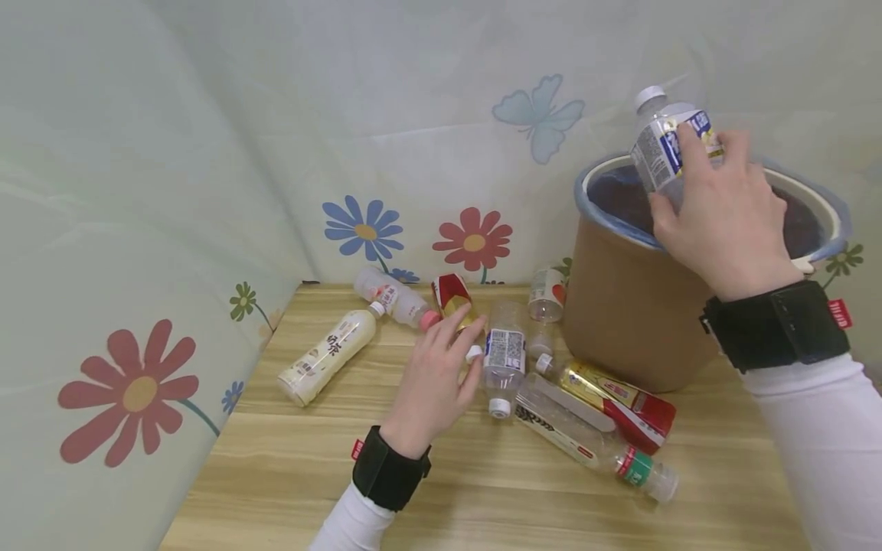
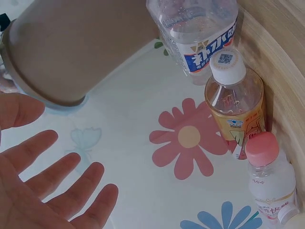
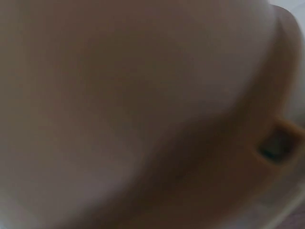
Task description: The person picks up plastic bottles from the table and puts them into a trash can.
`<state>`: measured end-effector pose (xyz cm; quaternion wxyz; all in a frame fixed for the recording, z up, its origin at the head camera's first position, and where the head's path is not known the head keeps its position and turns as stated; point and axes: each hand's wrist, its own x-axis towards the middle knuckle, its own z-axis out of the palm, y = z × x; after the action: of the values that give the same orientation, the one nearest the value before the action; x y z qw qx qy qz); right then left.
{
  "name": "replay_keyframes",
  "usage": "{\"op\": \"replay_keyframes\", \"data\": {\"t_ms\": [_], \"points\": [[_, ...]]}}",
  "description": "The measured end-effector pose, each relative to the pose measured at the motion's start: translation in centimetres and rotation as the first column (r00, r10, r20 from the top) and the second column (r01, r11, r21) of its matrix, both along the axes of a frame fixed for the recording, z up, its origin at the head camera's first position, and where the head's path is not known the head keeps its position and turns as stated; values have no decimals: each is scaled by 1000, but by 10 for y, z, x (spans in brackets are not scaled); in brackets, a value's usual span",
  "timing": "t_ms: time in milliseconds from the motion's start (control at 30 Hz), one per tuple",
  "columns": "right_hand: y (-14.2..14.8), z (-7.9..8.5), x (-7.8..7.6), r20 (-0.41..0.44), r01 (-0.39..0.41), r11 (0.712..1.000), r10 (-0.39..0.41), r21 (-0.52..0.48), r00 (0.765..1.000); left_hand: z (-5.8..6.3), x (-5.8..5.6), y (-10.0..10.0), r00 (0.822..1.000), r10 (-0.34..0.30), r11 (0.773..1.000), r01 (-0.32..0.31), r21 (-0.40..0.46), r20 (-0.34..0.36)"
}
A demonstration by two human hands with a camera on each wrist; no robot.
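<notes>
My right hand [image 1: 726, 210] grips a clear plastic bottle [image 1: 664, 145] with a white cap and a blue-and-white label. It holds the bottle tilted, cap up, over the mouth of a brown bin [image 1: 637, 306]. The right wrist view is mostly filled by the blurred bin wall [image 3: 119, 95]; the bottle is not visible there. My left hand [image 1: 430, 383] hovers over the table beside a clear bottle [image 1: 506, 356] lying with its white cap toward me. In the left wrist view its fingers [image 2: 86, 195] are spread and hold nothing.
On the wooden table [image 1: 276, 474] lie a milk-tea bottle [image 1: 331, 356], a pink-capped bottle [image 1: 396, 298], a red-and-gold bottle [image 1: 620, 402] and a long clear bottle [image 1: 586, 436]. A small clear bottle [image 1: 547, 295] is by the bin. A flowered curtain [image 1: 413, 153] hangs behind.
</notes>
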<state>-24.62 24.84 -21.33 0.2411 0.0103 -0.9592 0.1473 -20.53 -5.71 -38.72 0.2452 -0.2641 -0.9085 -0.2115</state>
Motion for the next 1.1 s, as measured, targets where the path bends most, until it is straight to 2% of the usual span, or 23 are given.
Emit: {"op": "replay_keyframes", "data": {"t_ms": [167,300,433,500,700,800,867,967,1100], "points": [[7,-9,-3,10,26,1000,-26,-3,1000,0,0,0,1000,0,1000,0,4,2],[6,-14,-2,-36,8,999,-9,-43,999,0,0,-1,1000,4,1000,-4,-1,4],[-2,-20,5,-131,-40,997,31,-68,991,-1,0,-2,1000,6,1000,-6,-3,6],[-7,-25,10,-196,-80,994,63,-78,979,-1,0,-2,1000,5,1000,-5,-1,6],[-27,-44,27,-366,-221,968,164,-121,916,0,-2,-8,1000,12,1000,-12,4,15],[-39,-57,36,-412,-270,950,185,-158,892,0,-4,-13,1000,15,1000,-15,17,25],[-47,-68,42,-425,-293,938,192,-186,884,0,-5,-17,999,19,999,-19,29,28],[-61,-86,50,-414,-319,917,201,-239,888,-2,-9,-26,999,28,999,-28,31,15],[-78,-110,58,-352,-335,892,222,-304,909,-5,-14,-40,999,43,999,-43,23,6]]}}
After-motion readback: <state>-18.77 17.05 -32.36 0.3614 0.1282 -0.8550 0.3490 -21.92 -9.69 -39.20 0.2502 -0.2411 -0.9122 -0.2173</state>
